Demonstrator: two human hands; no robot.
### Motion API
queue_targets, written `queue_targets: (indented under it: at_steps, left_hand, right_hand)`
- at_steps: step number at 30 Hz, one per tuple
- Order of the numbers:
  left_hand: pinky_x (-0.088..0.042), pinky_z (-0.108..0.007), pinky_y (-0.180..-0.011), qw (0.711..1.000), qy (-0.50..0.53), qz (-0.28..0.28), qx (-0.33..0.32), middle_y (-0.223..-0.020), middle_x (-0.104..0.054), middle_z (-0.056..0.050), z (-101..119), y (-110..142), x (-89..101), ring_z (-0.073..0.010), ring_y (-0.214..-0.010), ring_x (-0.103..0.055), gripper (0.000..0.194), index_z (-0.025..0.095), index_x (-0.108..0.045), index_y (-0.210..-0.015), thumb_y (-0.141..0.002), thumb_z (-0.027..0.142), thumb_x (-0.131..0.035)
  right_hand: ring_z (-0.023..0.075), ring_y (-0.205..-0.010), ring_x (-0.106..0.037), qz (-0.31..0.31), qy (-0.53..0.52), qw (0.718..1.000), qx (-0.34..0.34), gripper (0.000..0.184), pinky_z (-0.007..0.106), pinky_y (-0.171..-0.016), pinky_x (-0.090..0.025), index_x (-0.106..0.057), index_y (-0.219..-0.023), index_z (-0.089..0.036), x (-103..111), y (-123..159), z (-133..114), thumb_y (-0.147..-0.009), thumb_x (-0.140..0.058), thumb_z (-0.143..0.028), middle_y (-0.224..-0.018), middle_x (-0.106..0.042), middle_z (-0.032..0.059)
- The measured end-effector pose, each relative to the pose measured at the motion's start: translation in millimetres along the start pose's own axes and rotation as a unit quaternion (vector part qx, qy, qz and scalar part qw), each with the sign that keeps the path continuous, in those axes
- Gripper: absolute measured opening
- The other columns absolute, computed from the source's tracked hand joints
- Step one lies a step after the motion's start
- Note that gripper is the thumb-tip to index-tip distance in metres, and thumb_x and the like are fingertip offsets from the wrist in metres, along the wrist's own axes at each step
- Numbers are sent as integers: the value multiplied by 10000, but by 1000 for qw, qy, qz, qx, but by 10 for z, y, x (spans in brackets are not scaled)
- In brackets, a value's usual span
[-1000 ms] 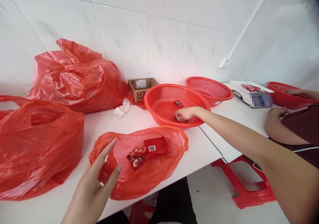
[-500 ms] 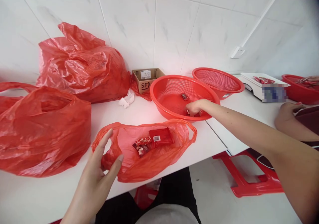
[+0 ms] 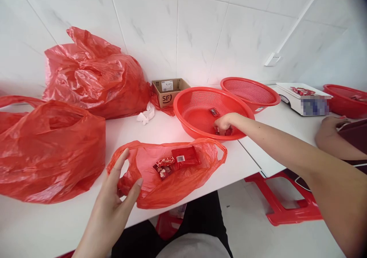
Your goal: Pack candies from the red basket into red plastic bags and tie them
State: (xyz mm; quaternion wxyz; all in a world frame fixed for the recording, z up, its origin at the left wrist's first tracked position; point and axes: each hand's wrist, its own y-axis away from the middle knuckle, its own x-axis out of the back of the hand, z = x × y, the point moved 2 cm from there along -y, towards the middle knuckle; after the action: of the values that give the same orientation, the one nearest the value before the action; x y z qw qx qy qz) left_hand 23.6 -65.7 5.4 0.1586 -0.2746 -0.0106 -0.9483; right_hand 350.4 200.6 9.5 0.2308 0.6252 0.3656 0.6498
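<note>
Right grip inside red basket, packets inside red bag.

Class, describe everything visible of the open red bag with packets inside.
The open bag is thin, crinkled, translucent red plastic, lying on the white table near its front edge, mouth spread. A loop handle shows at its right end; the left hand touches its left end. Inside lie a red packet with a white barcode label, a smaller patterned packet and a small dark packet.

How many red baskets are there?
3: the near basket, with the right hand inside; the rear basket behind it; the third basket, beyond the white scale. Any nested underneath wouldn't show.
</note>
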Motion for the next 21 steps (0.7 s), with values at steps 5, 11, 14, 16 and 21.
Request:
queue_targets:
  at_steps: [5,11,14,16,21]
  left_hand:
    - [-506,-321,-870,1000,-8,-11,5,-1559,-377,-21,-37,-13,-1,-274,-1319,-463,702,385,-264,-1516,-884,473,-556]
    - [-516,-310,-860,999,-16,-21,-17,-1600,-310,-5,20,-64,-60,-269,-1372,-412,767,385,-160,-1545,-882,431,-543]
    - [-488,-333,-949,1000,-14,-15,-17,-1615,-273,-12,58,-51,-64,-253,-1387,-389,758,356,-164,-1551,-886,408,-524]
    - [-479,-339,-965,999,-16,-13,-25,-1596,-308,-44,68,-26,-47,-241,-1322,-461,766,335,-168,-1555,-879,380,-526]
    - [-486,-255,-591,999,-36,-19,-4,-1070,-662,-52,73,41,-1,-138,-682,-574,781,299,-135,-1566,-876,360,-498]
  right_hand:
    - [153,-717,-649,102,-149,969,166,278,260,-642,-516,-534,-912,-190,232,506,-297,-734,-729,-275,-834,-658,29]
    - [132,-718,-664,99,-285,850,432,264,264,-635,-566,-541,-959,-230,-93,1168,-1323,-786,-725,-305,-897,-680,-4]
    - [137,-738,-666,144,-225,869,416,185,269,-657,-572,-583,-889,-237,-452,1067,-1699,-774,-723,-194,-862,-680,-27]
    - [138,-761,-677,170,-219,873,402,191,273,-683,-572,-608,-870,-239,-589,954,-1813,-777,-669,-84,-862,-691,-39]
    - [155,-846,-700,184,-297,843,409,136,270,-683,-583,-609,-909,-201,-279,889,-1664,-871,-557,-82,-945,-721,19]
